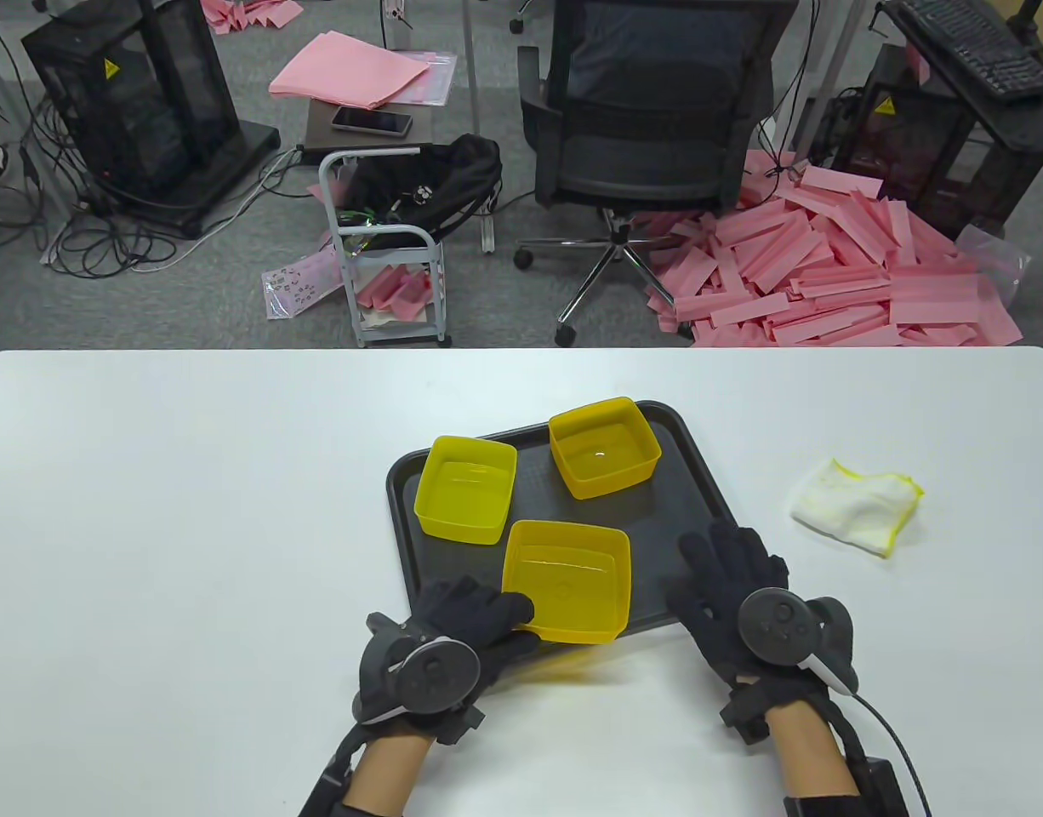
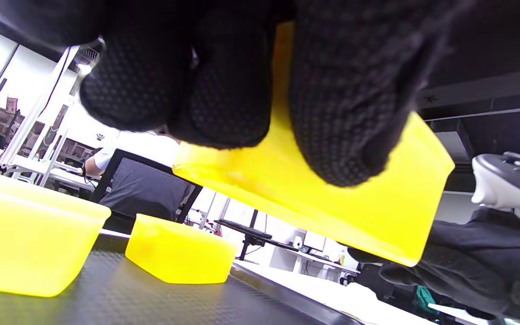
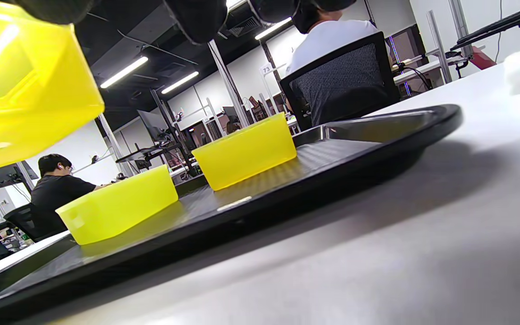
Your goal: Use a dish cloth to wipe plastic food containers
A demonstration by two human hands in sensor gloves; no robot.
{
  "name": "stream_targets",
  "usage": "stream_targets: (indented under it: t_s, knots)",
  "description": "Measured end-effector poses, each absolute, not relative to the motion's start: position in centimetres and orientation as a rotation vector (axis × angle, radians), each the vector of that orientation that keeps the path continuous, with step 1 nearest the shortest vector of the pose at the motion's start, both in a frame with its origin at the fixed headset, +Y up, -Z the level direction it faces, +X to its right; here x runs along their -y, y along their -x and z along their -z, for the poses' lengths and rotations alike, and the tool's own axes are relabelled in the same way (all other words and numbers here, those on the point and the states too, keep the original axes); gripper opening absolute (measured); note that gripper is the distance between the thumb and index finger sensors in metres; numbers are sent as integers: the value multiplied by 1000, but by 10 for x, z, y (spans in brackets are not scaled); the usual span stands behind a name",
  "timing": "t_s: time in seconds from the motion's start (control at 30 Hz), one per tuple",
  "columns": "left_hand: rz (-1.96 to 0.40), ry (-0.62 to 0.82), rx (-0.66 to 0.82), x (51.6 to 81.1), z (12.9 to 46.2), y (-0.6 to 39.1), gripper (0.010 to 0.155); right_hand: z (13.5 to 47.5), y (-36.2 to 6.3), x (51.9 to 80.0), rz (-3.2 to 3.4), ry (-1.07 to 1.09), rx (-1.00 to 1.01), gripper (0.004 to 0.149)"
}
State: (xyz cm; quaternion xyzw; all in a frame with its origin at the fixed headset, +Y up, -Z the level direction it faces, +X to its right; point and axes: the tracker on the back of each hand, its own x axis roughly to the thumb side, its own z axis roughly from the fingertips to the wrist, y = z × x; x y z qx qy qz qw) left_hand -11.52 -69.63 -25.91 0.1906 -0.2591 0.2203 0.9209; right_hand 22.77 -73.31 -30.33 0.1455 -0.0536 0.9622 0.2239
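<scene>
Overhead, we see the left hand [image 1: 453, 634] gripping the near container [image 1: 567, 580] over the tray [image 1: 709, 511]; our right hand [image 1: 730, 587] lies spread and empty, the dish cloth [image 1: 856, 504] at its two o'clock. Left wrist view: fingers [image 2: 345, 113] clamp the container's wall, lifted.

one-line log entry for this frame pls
left hand: grips near container, lifted off tray | right hand: empty, on tray edge | cloth: untouched on table

Overhead view faces table [image 1: 190, 511]; wrist views low, close, sharing tray [image 3: 377, 131].
</scene>
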Motion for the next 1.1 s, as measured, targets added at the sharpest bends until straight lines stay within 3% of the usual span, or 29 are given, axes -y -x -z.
stream_targets:
  t_s: [0.33,0.7,0.93,1.0,1.1]
  knots:
    - [-569,-330,501,704,262,140,45,318,-238,734,-2778,-331,77,73]
    - [-592,-277,499,707,269,143,44,401,-338,703,-2975,163,-41,68]
    - [-580,-265,494,708,269,143,44,443,-377,735,-2995,426,-377,61]
    - [-571,-263,498,707,268,142,44,449,-384,748,-2991,478,-534,63]
    - [-565,-271,512,704,266,140,43,455,-390,757,-2951,501,-588,67]
